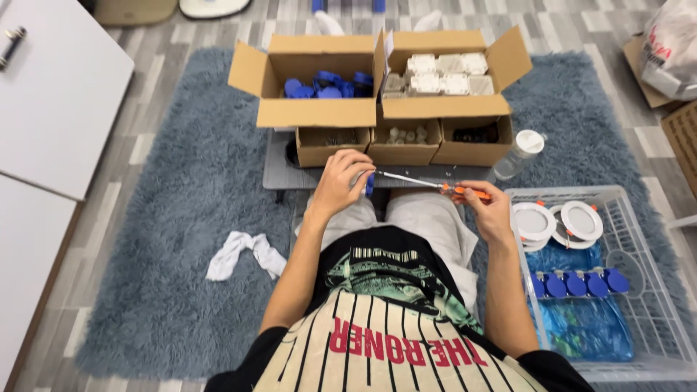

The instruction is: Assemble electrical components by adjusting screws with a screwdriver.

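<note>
From the head view I see my right hand (488, 205) gripping an orange-handled screwdriver (428, 184), its tip meeting a small blue part (369, 184) pinched in my left hand (340, 181) above my lap. Ahead, one open cardboard box (317, 112) holds blue caps, its neighbour (444, 107) white housings. Three small boxes (404, 151) below carry tiny parts. At my right, a clear crate (630, 218) holds round white lamps (557, 222) and blue pieces (577, 284).
</note>
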